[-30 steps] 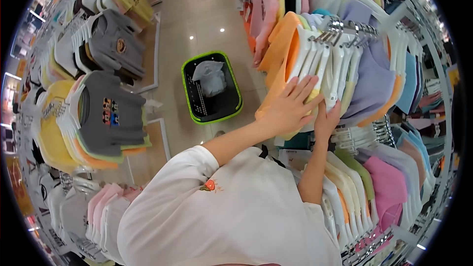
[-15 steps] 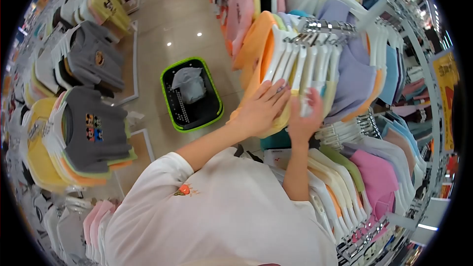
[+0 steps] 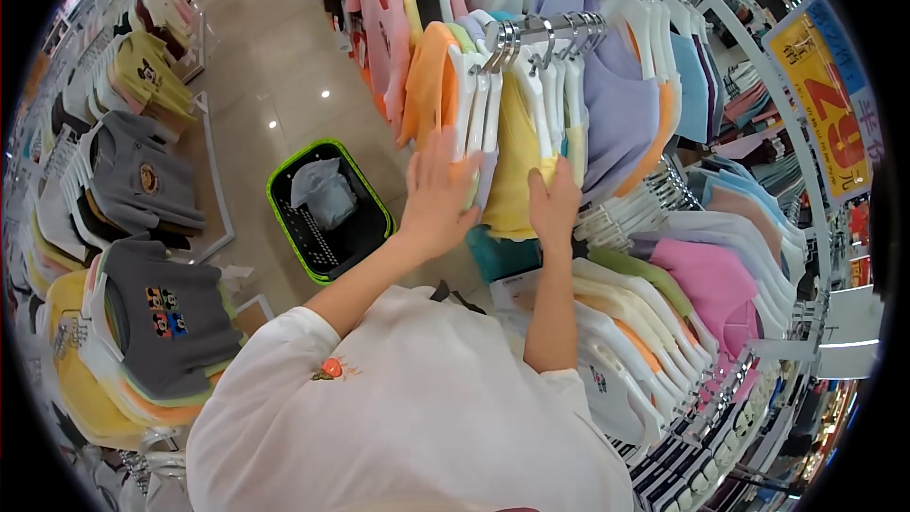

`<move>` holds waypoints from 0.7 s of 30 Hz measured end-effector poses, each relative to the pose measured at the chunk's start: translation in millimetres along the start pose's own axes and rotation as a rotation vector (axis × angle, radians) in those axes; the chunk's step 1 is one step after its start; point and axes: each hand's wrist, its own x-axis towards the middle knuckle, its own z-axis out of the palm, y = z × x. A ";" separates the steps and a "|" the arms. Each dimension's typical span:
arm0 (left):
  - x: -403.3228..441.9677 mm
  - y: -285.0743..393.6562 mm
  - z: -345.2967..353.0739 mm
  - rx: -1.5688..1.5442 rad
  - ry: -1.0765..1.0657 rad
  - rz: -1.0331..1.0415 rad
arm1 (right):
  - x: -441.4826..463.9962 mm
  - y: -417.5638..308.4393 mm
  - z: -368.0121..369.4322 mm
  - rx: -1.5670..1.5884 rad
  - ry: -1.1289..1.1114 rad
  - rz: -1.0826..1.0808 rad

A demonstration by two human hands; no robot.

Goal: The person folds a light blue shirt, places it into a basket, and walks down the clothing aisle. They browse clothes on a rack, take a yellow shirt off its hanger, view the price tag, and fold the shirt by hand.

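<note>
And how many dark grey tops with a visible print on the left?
2: a four-figure top, lower; a single-print top, above it in view. Both left of the basket. More may hang hidden behind.

There's a gap between the bare hands (image 3: 437, 201), right in front of the pale yellow cloth shirt (image 3: 516, 166)! White plastic hangers (image 3: 464, 104) crowd both sides, a shiny metal rail (image 3: 573, 25) bars the top; left, the glossy tiled floor (image 3: 242, 57) gives room around a black, lime-green-rimmed plastic basket (image 3: 354, 246).
</note>
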 end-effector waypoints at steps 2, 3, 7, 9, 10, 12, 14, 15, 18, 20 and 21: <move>-2.8 -8.2 1.6 -0.106 -0.008 -0.075 | -10.9 -27.9 -30.7 0.035 -0.001 0.061; -4.0 -10.1 3.4 -0.233 -0.029 -0.133 | -14.3 -30.6 -37.6 0.111 0.011 0.008; -2.3 -10.9 10.6 -0.459 -0.165 -0.279 | -16.2 -48.1 -63.5 0.030 0.006 -0.035; -0.1 -7.4 8.1 -0.516 -0.198 -0.320 | -6.4 -47.3 -69.3 -0.039 -0.004 -0.028; -0.1 -6.0 8.3 -0.515 -0.177 -0.310 | -7.3 -57.6 -73.3 -0.021 0.011 -0.027; 1.2 -3.9 4.6 -0.529 -0.171 -0.303 | -11.4 -83.4 -82.4 0.013 0.038 -0.029; 1.9 -3.5 -3.8 -0.563 -0.202 -0.318 | -27.7 -80.3 -94.6 0.102 0.103 0.029; -0.8 -5.9 -0.8 -0.537 -0.163 -0.294 | -39.8 -76.4 -103.8 0.145 0.131 0.059; -11.1 -18.3 15.7 -0.541 -0.100 -0.270 | -82.4 -56.0 -148.0 0.248 0.173 0.164; -10.8 -26.0 26.1 -0.659 -0.128 -0.300 | -115.7 -53.5 -183.2 0.195 0.151 0.259; -8.1 -28.7 30.7 -0.710 -0.084 -0.260 | -130.6 -55.0 -200.8 0.139 0.120 0.254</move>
